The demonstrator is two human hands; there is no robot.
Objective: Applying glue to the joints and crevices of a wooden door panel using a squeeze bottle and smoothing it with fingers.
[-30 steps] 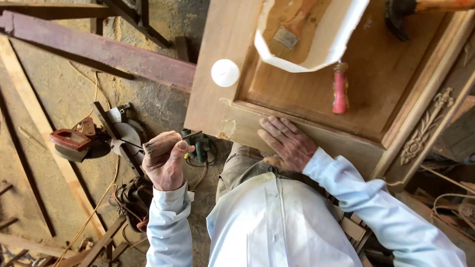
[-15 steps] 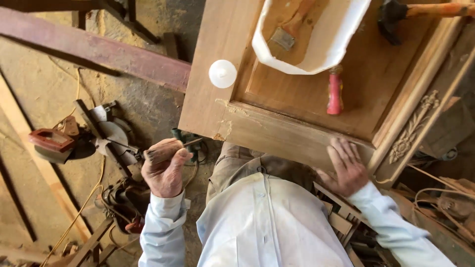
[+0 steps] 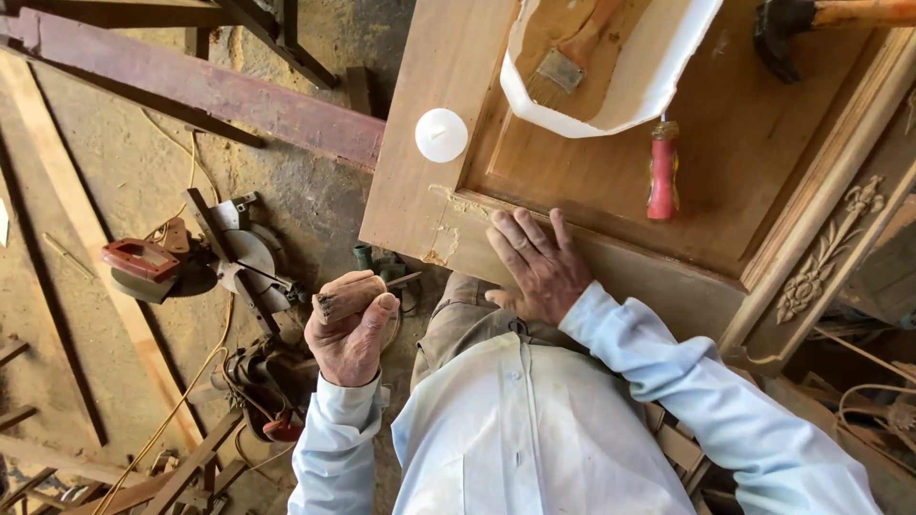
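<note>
Head view, left hand (image 3: 351,334) gripping wooden-handled tool (image 3: 355,295), right hand (image 3: 539,267) flat, fingers spread, on door panel (image 3: 429,191)

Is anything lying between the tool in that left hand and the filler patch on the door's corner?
Nothing visible. The left hand holds the wooden-handled tool off the door's edge; only open air separates it from the filler patch. The right hand rests flat beside the patch.

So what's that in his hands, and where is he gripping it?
The left hand grips a chisel-like tool by its wooden handle. The right hand holds nothing; it lies flat on the wooden door panel.
</note>
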